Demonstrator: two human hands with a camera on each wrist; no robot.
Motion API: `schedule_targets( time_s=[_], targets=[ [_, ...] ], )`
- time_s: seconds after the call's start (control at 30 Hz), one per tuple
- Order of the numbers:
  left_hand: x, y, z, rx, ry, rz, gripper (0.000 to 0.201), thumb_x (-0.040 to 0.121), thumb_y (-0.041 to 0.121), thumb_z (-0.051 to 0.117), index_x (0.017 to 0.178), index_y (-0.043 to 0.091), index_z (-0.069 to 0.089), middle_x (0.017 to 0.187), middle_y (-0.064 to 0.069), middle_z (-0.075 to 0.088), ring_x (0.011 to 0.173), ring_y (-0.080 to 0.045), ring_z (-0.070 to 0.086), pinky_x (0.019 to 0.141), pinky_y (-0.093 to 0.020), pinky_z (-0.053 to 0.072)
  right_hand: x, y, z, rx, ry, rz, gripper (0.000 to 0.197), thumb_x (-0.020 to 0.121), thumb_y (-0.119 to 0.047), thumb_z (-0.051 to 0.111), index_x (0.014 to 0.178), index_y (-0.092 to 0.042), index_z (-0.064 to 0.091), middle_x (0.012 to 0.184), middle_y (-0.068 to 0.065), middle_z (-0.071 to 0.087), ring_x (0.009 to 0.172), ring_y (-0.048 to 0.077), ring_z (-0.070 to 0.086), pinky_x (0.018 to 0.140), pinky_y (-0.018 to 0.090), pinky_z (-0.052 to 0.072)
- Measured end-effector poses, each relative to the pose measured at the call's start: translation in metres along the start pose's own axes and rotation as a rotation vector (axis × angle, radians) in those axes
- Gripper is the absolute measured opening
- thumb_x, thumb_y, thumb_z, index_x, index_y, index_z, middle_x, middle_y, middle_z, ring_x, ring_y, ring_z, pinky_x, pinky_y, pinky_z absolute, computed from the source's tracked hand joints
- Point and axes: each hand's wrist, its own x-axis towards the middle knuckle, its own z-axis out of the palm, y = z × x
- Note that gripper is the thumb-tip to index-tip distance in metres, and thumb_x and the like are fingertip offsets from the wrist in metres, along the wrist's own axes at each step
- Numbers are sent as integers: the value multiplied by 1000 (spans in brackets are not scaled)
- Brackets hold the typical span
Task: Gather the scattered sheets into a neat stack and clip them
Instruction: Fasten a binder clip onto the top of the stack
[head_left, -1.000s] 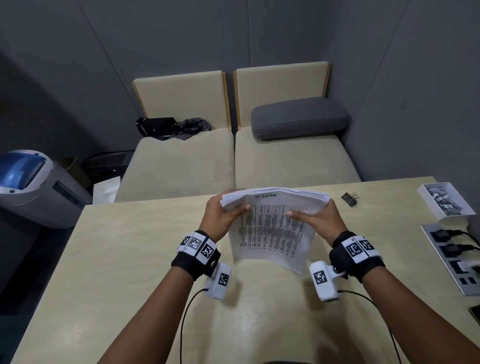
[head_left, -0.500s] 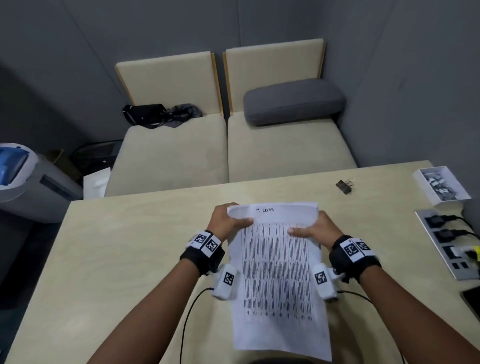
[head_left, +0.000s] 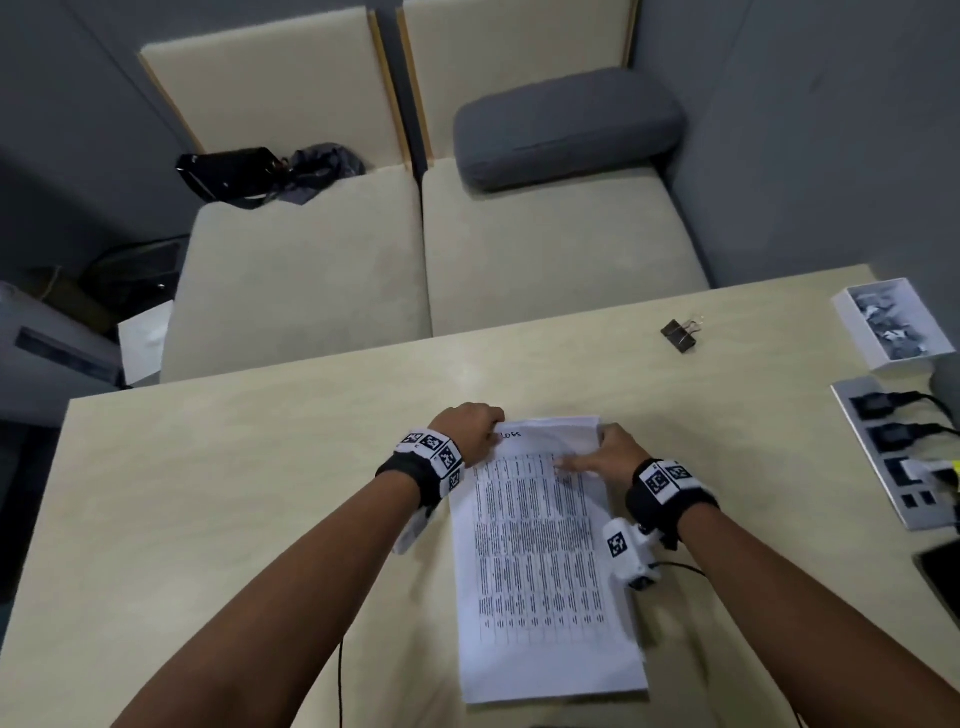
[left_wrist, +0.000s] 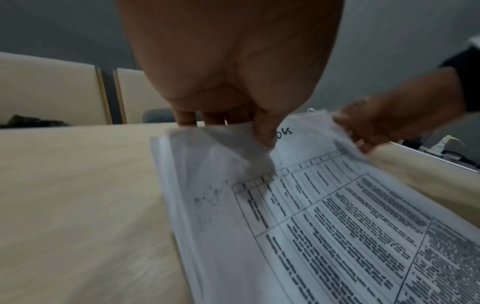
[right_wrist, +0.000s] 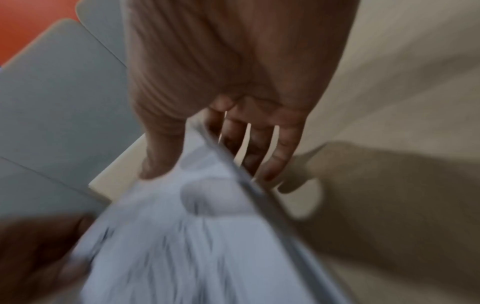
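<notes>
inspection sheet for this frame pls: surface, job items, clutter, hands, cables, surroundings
Surface: pale wood table, no spills seen.
Job's things: stack of sheets lies on the table, printed side up, edges roughly squared; binder clip lies apart, far right, not on the stack.
Clutter: white box of clips, power strip, dark device at the right edge.
Hands: left hand pinches the stack's top left corner; right hand holds its top right edge, thumb on top.
Cables: wrist-camera leads under both arms; plugs in the strip.
Surroundings: beige bench seats, grey cushion, black bag.
</notes>
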Motion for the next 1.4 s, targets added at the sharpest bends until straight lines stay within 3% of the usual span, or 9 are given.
schedule_targets(
  time_s=[0.2, 0.33, 0.5, 0.67, 0.87, 0.97, 1.1, 1.27, 1.4],
  targets=[
    [23, -10, 20, 4, -4, -15, 17, 95, 22, 45, 105, 12, 54, 89, -12, 65, 78, -31, 62, 65, -35, 48, 51, -31, -90, -22, 475, -120, 46, 76, -36, 78, 116, -19, 62, 110, 6, 68, 101, 25, 65, 87, 30, 49],
    [32, -17, 28, -22, -7, -32, 22, 94, 23, 43, 111, 12, 54, 91, -12, 63, 79, -31, 60, 63, -33, 42, 89, -42, -146, -159, 837, -97, 55, 81, -20, 68, 130, -12, 44, 135, 18, 40, 119, 37, 49, 97, 38, 41],
    [40, -19, 33, -16, 1, -51, 16, 93, 21, 43, 100, 12, 55, 77, -4, 55, 67, -28, 55, 57, -30, 38, 117, -40, -173, -263, 624, 75, 60, 86, -39, 66, 136, -14, 45, 139, 21, 44, 126, 39, 46, 105, 43, 38],
    [41, -17, 33, -27, 1, -66, 9, 93, 20, 42, 87, 19, 47, 76, -4, 55, 65, -27, 54, 58, -29, 41, 119, -35, -155, -283, 680, -138, 20, 88, -10, 60, 104, -5, 71, 105, 21, 71, 108, 35, 62, 95, 30, 45],
    [40, -18, 34, -58, 10, -54, 10, 94, 20, 40, 85, 19, 45, 75, -5, 58, 66, -29, 59, 57, -29, 44, 110, -35, -109, -233, 640, -219, 33, 90, 2, 53, 122, -4, 61, 107, 16, 62, 89, 9, 64, 70, 1, 37],
    [39, -18, 34, -64, 20, -55, 12, 95, 20, 40, 84, 18, 46, 75, -5, 59, 65, -28, 59, 57, -30, 44, 106, -24, -96, -342, 658, -159, 31, 92, -8, 59, 121, -1, 62, 132, 22, 48, 112, 33, 57, 93, 20, 40],
    [39, -17, 35, -62, 22, -62, 13, 95, 21, 39, 85, 18, 47, 74, -4, 58, 66, -29, 61, 57, -31, 46, 101, -8, -89, -282, 666, -113, 25, 92, -7, 58, 112, 4, 67, 121, 26, 61, 109, 40, 61, 100, 37, 47],
    [39, -18, 35, -59, 23, -64, 17, 95, 22, 39, 94, 14, 54, 75, -3, 57, 66, -28, 58, 57, -29, 43, 82, 4, -77, -191, 599, -208, 25, 90, 2, 59, 112, 13, 64, 139, 25, 41, 122, 30, 48, 78, -10, 26],
    [37, -17, 35, -65, 24, -68, 17, 96, 21, 39, 95, 13, 55, 75, -2, 57, 63, -25, 55, 60, -32, 48, 67, 27, -74, -372, 576, -138, 43, 93, -21, 61, 130, -1, 52, 145, 19, 34, 132, 34, 34, 104, 29, 32]
  ],
)
